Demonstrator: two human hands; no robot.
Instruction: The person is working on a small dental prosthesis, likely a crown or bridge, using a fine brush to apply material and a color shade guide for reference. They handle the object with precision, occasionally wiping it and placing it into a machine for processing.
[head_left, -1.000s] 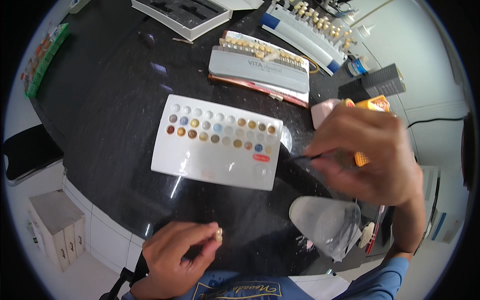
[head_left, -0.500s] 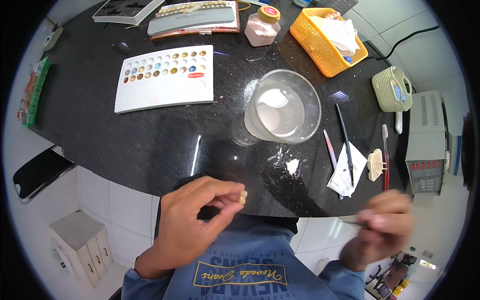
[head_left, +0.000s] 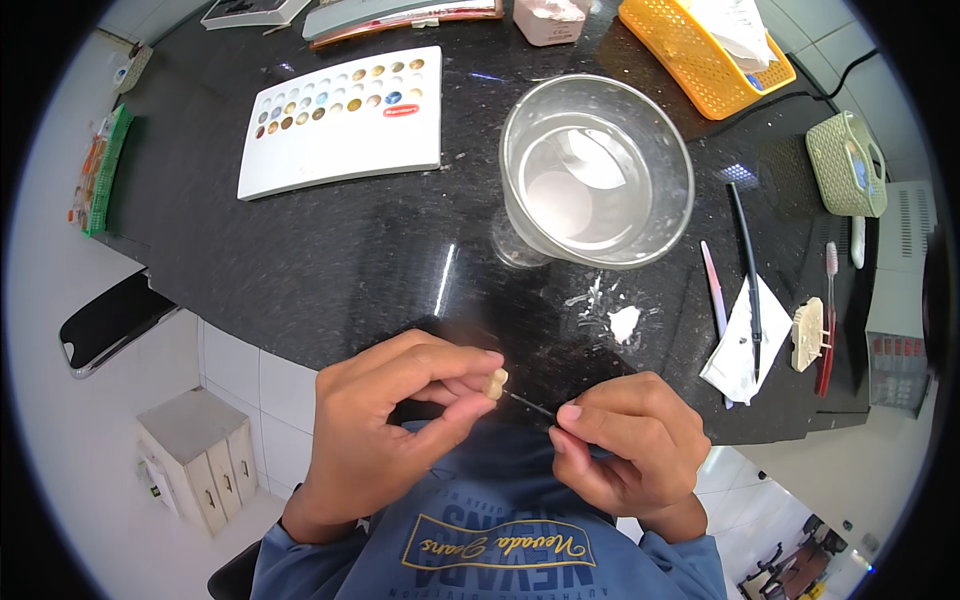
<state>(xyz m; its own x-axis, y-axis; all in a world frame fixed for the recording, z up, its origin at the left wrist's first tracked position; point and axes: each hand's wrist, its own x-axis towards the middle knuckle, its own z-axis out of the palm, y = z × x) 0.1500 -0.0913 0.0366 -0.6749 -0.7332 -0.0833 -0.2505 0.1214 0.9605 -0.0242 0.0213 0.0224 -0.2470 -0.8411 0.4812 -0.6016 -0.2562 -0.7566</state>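
Observation:
Between thumb and fingertips, my left hand [head_left: 395, 425] pinches a small cream dental crown [head_left: 496, 384] just beyond the table's front edge. My right hand [head_left: 635, 445] grips a thin dark fine-tipped brush [head_left: 533, 407], whose tip points left and reaches the crown's side; whether it touches cannot be made out. Ahead of my right hand lies a small heap of white powder [head_left: 624, 323] on the black tabletop. Behind the powder stands a glass bowl of cloudy water [head_left: 600, 180].
A white palette [head_left: 340, 150] with coloured wells lies at the back left. On the right are a folded tissue [head_left: 738, 365], a black brush [head_left: 746, 250], a pink pen-like tool [head_left: 713, 275], a dental cast [head_left: 807, 335] and a red toothbrush [head_left: 829, 340]. A yellow basket [head_left: 690, 65] stands behind.
My right hand has come left from the table's right front edge, bringing the brush to the crown. My left hand keeps its pinch. The view has shifted, so the table things sit higher.

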